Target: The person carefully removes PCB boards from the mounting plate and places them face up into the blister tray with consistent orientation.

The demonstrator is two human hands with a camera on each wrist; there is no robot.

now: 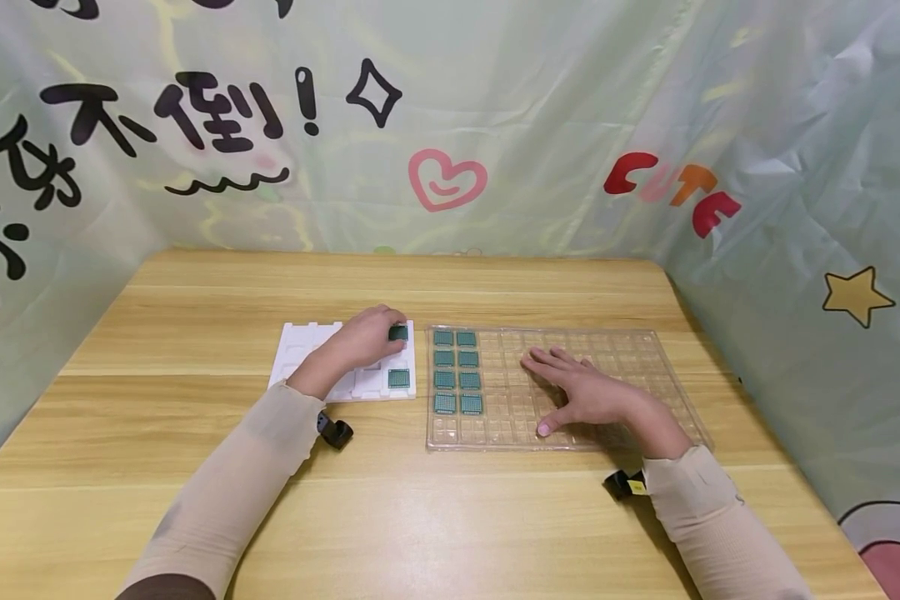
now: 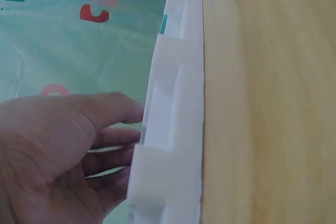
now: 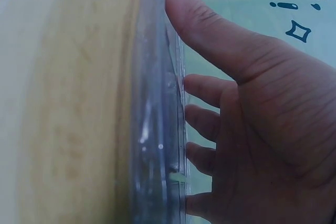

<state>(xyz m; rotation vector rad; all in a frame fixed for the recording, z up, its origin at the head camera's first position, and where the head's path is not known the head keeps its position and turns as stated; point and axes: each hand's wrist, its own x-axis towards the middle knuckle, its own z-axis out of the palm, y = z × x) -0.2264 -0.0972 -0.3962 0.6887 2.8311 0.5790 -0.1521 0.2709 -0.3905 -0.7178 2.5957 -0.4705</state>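
My left hand reaches over the white tray. At that tray's far right corner, its thumb and index finger pinch a small green chip. Another green chip sits in the pocket nearer me. In the left wrist view the fingers bend behind the tray's raised side, so their tips and the pinched chip are hidden. My right hand rests with spread fingers on the clear plastic tray. Green chips fill several pockets in that tray's two leftmost columns.
Both trays lie side by side on a wooden table, with a narrow gap between them. A printed curtain stands behind the table and along its sides. A small black camera is strapped to the left wrist, another to the right.
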